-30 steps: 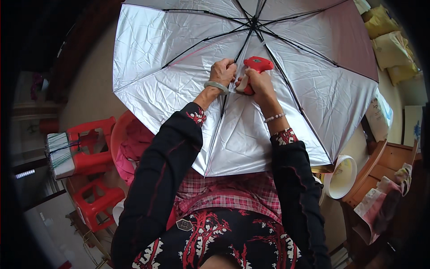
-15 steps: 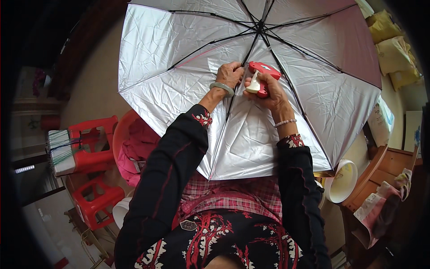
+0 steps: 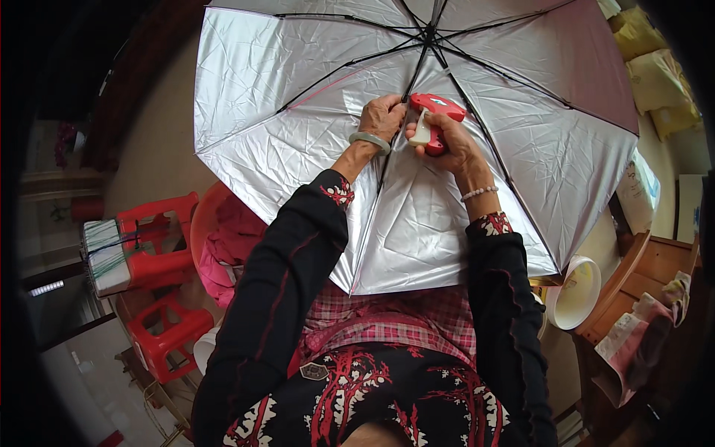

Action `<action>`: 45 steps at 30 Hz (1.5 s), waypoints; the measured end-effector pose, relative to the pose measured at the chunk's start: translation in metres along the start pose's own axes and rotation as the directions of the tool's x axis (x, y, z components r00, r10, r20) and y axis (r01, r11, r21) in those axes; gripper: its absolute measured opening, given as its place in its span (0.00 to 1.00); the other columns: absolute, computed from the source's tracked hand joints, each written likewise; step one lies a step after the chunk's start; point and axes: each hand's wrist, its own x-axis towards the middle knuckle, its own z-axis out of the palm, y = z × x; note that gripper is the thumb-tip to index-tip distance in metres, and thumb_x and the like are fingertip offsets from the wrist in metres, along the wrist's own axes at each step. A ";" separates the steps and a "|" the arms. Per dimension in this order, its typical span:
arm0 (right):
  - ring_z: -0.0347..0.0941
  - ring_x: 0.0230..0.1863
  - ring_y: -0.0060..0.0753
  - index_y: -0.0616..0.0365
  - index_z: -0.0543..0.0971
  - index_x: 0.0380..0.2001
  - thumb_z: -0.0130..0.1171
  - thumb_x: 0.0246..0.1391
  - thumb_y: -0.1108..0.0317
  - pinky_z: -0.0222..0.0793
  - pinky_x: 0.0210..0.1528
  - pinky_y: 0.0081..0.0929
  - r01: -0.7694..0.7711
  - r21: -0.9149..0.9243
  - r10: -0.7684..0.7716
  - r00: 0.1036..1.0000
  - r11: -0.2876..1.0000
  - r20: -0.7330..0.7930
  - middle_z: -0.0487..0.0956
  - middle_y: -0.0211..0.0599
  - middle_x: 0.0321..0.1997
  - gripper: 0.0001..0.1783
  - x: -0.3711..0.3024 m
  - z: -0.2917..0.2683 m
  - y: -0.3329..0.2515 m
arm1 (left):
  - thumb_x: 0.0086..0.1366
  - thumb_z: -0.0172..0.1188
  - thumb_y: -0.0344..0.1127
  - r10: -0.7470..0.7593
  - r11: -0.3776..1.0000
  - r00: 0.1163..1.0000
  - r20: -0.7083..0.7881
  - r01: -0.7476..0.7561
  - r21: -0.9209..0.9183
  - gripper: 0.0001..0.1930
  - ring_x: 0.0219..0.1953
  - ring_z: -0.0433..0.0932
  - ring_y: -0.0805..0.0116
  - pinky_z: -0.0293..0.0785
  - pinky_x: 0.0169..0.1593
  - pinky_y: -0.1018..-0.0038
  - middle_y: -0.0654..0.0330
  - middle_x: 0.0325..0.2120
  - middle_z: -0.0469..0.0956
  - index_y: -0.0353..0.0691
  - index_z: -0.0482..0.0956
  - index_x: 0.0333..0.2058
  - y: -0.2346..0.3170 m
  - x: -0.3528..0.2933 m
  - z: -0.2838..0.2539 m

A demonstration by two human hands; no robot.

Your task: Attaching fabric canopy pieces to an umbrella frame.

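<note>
An opened umbrella (image 3: 417, 223) lies inside-up across my lap, its lining silver and its ribs black. My right hand (image 3: 456, 145) is closed round a red hand tool (image 3: 438, 104) with a cream-white trigger lever. The tool's front end points left, close to a black rib (image 3: 414, 74). Just left of it, my left hand (image 3: 381, 119) pinches the rib or the cloth beside it; the fingertips hide which. A pale bangle (image 3: 370, 140) circles my left wrist, a bead bracelet (image 3: 479, 193) my right.
To the left stand red plastic stools (image 3: 160, 257), one bearing a white block wound with green strands (image 3: 106, 255). A pink basin (image 3: 202, 223) holds pink cloth. At right are a white bucket (image 3: 577, 294), a wooden chair (image 3: 633, 279) and yellowish bags (image 3: 659, 82).
The tool in my right hand has tilted slightly and moved a little up and left. My left hand keeps its pinch. The whole view has shifted slightly.
</note>
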 end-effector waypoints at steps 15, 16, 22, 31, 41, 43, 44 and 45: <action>0.75 0.33 0.40 0.66 0.66 0.40 0.46 0.48 0.71 0.74 0.38 0.39 -0.014 0.089 -0.004 0.979 0.996 0.204 0.76 0.47 0.32 0.15 0.034 -0.048 0.008 | 0.58 0.49 0.32 0.187 0.966 0.982 0.024 -0.189 0.174 0.11 0.23 0.72 0.78 0.69 0.28 0.77 0.64 0.21 0.76 0.36 0.77 0.37 -0.014 0.005 0.006; 0.75 0.33 0.40 0.66 0.66 0.40 0.46 0.48 0.71 0.74 0.38 0.39 -0.023 0.088 0.004 0.978 0.996 0.210 0.76 0.47 0.32 0.15 0.030 -0.035 0.009 | 0.57 0.48 0.32 0.194 0.964 0.981 0.006 -0.192 0.185 0.11 0.23 0.74 0.75 0.69 0.29 0.76 0.62 0.22 0.77 0.37 0.77 0.36 -0.016 0.003 0.002; 0.74 0.33 0.40 0.67 0.65 0.41 0.47 0.50 0.70 0.74 0.39 0.39 0.147 -0.110 -0.150 0.989 0.983 -0.018 0.74 0.46 0.33 0.16 -0.008 -0.016 -0.023 | 0.54 0.49 0.33 0.363 0.809 0.931 0.049 -0.340 0.479 0.10 0.28 0.75 0.55 0.70 0.33 0.67 0.51 0.26 0.76 0.37 0.76 0.31 -0.010 0.016 -0.024; 0.74 0.30 0.39 0.69 0.64 0.40 0.47 0.47 0.70 0.74 0.34 0.35 0.207 -0.285 -0.277 0.933 0.936 -0.232 0.74 0.45 0.32 0.17 0.007 -0.012 0.000 | 0.49 0.54 0.40 0.384 0.595 0.923 -0.026 -0.226 0.771 0.14 0.31 0.74 0.50 0.70 0.35 0.63 0.46 0.25 0.75 0.33 0.73 0.26 0.016 0.045 -0.050; 0.74 0.24 0.37 0.70 0.66 0.34 0.47 0.44 0.74 0.74 0.29 0.31 0.213 -0.335 -0.305 0.918 0.918 -0.254 0.73 0.42 0.27 0.13 0.021 0.035 0.033 | 0.52 0.55 0.34 0.100 0.975 0.995 -0.019 -0.094 0.203 0.17 0.23 0.76 0.74 0.72 0.28 0.78 0.55 0.25 0.78 0.30 0.74 0.39 -0.021 0.008 -0.025; 0.74 0.23 0.37 0.71 0.66 0.34 0.47 0.44 0.74 0.75 0.29 0.31 0.211 -0.280 -0.279 0.933 0.936 -0.227 0.73 0.43 0.27 0.12 0.019 0.035 0.034 | 0.52 0.55 0.33 0.088 0.970 0.996 -0.018 -0.082 0.229 0.17 0.24 0.76 0.76 0.72 0.27 0.79 0.56 0.26 0.78 0.30 0.74 0.40 -0.019 0.008 -0.025; 0.74 0.23 0.37 0.71 0.66 0.34 0.47 0.44 0.74 0.75 0.29 0.31 0.211 -0.281 -0.278 0.933 0.936 -0.226 0.73 0.43 0.27 0.12 0.020 0.035 0.035 | 0.52 0.54 0.33 0.085 0.970 0.996 -0.035 -0.074 0.229 0.17 0.24 0.76 0.75 0.72 0.28 0.79 0.55 0.26 0.78 0.30 0.74 0.39 -0.018 0.007 -0.026; 0.74 0.24 0.38 0.70 0.66 0.35 0.47 0.44 0.74 0.75 0.31 0.32 0.202 -0.231 -0.254 0.941 0.952 -0.225 0.74 0.44 0.28 0.13 0.020 0.035 0.036 | 0.52 0.54 0.33 0.081 0.971 0.995 -0.053 -0.067 0.230 0.16 0.24 0.76 0.75 0.72 0.29 0.79 0.55 0.26 0.78 0.30 0.74 0.38 -0.017 0.006 -0.026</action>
